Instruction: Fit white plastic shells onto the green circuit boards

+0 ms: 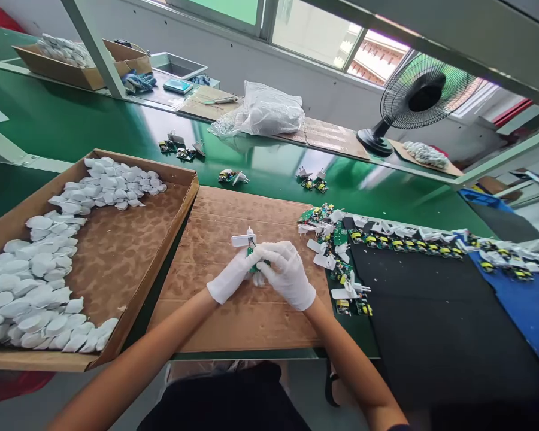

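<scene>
We log a small green circuit board [251,251] at centre frame, held above a cardboard sheet [233,326] by the closed fingers of the gloved left hand [232,276] and gloved right hand [287,275]. Light, stiff, probably fragile: take it by the edges. The gloves hide most of it; how the white plug piece [242,240] joins it is unclear.
</scene>
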The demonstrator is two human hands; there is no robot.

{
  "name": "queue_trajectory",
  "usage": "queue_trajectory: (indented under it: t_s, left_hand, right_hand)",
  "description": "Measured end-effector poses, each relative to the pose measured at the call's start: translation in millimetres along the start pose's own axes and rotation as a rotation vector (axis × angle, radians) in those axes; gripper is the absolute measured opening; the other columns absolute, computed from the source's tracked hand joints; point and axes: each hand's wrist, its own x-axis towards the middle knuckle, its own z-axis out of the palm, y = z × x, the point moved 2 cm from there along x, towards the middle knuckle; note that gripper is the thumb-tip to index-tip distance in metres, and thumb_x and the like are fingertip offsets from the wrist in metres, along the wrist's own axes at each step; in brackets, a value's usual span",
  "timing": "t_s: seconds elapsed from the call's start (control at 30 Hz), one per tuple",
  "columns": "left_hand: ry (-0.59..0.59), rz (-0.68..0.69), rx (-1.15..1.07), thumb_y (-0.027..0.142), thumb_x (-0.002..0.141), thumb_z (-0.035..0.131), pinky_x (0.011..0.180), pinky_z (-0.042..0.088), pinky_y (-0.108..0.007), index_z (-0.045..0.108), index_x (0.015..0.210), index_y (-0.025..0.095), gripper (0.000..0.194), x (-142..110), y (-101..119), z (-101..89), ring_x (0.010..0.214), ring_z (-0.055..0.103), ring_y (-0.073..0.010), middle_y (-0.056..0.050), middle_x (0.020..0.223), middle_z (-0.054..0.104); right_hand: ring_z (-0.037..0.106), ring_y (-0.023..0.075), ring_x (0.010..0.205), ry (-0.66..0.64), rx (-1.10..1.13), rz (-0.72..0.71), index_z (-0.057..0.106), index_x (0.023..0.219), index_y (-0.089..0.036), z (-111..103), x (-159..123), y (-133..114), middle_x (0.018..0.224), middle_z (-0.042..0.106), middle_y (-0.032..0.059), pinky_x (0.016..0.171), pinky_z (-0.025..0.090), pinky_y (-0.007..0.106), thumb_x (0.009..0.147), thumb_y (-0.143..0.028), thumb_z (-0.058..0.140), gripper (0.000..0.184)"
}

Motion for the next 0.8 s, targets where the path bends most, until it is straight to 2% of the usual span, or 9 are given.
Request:
queue_trajectory:
  t_s: [0.13,0.2,0.27,0.33,0.4,0.53,0.63,0.7,0.8]
  left_hand:
    - [0.042,0.088,0.116,0.046,0.068,0.066,0.05,0.039,-0.02,0.054,0.078,0.015,0.035,0,5,2.3,0.053,0.047,-0.008,0.001,0.063,0.055]
    - [0.024,0.101,0.225,0.049,0.07,0.063,0.045,0.037,-0.02,0.054,0.074,0.015,0.036,-1,6,3.8,0.047,0.046,-0.0084,0.001,0.056,0.054]
    - [-0.008,0.083,0.307,0.054,0.073,0.057,0.038,0.034,-0.021,0.054,0.072,0.015,0.039,-2,6,5.4,0.039,0.045,-0.0093,0.001,0.049,0.053]
    - [-0.023,0.064,0.33,0.055,0.073,0.055,0.033,0.033,-0.022,0.054,0.072,0.016,0.04,-4,7,6.2,0.033,0.044,-0.0104,0.001,0.046,0.053]
    - [-0.03,0.058,0.33,0.055,0.072,0.058,0.032,0.033,-0.022,0.054,0.072,0.016,0.039,-6,9,6.0,0.032,0.045,-0.011,0.001,0.044,0.052]
    - [-0.056,0.068,0.347,0.046,0.069,0.064,0.036,0.039,-0.023,0.056,0.076,0.014,0.034,-7,10,4.9,0.035,0.049,-0.012,0.0,0.047,0.055]
    - [-0.034,0.035,0.347,0.039,0.07,0.065,0.04,0.043,-0.025,0.057,0.077,0.014,0.028,-6,7,5.9,0.039,0.053,-0.0145,-0.002,0.05,0.058]
    - [0.004,0.001,0.27,0.036,0.07,0.065,0.047,0.048,-0.028,0.058,0.084,0.013,0.028,-5,6,6.0,0.049,0.059,-0.0173,-0.004,0.06,0.063]
    - [0.075,-0.019,0.11,0.03,0.069,0.066,0.061,0.052,-0.03,0.06,0.094,0.015,0.03,-3,10,0.9,0.07,0.063,-0.0187,-0.006,0.086,0.066]
  right_hand:
    - [0.052,0.02,0.104,-0.005,0.266,0.119,0.065,0.1,-0.029,-7,-1,-2,0.109,0.058,0.0035,0.09,0.043,0.039,0.086,-0.031,0.049,0.021]
    - [0.053,0.0198,0.105,-0.011,0.446,0.226,0.066,0.099,-0.028,-8,-2,-2,0.115,0.055,0.0029,0.089,0.044,0.038,0.092,-0.035,0.036,0.032]
    - [0.055,0.0197,0.101,0.038,0.565,0.324,0.066,0.099,-0.027,-7,-5,-1,0.12,0.053,0.0023,0.084,0.046,0.037,0.094,-0.038,0.026,0.041]
    - [0.055,0.0204,0.101,0.119,0.588,0.374,0.066,0.096,-0.026,-4,-8,-2,0.119,0.054,0.003,0.085,0.046,0.037,0.093,-0.041,0.028,0.041]
    - [0.053,0.0217,0.105,0.153,0.563,0.362,0.067,0.093,-0.025,-3,-9,-4,0.116,0.055,0.0038,0.091,0.043,0.038,0.092,-0.042,0.035,0.037]
    - [0.048,0.0226,0.113,0.131,0.568,0.338,0.061,0.111,-0.027,-6,-5,-7,0.119,0.055,0.0039,0.095,0.041,0.04,0.09,-0.041,0.039,0.033]
    - [0.044,0.0215,0.119,0.108,0.606,0.338,0.064,0.105,-0.028,-10,-1,-2,0.122,0.054,0.0012,0.098,0.038,0.039,0.092,-0.041,0.033,0.036]
    - [0.042,0.02,0.122,0.113,0.635,0.34,0.063,0.105,-0.028,-10,1,4,0.123,0.054,-0.0003,0.099,0.037,0.037,0.093,-0.042,0.028,0.04]
    - [0.047,0.0185,0.117,0.115,0.66,0.426,0.057,0.114,-0.028,-5,2,15,0.127,0.052,-0.0002,0.091,0.043,0.034,0.094,-0.046,0.019,0.047]
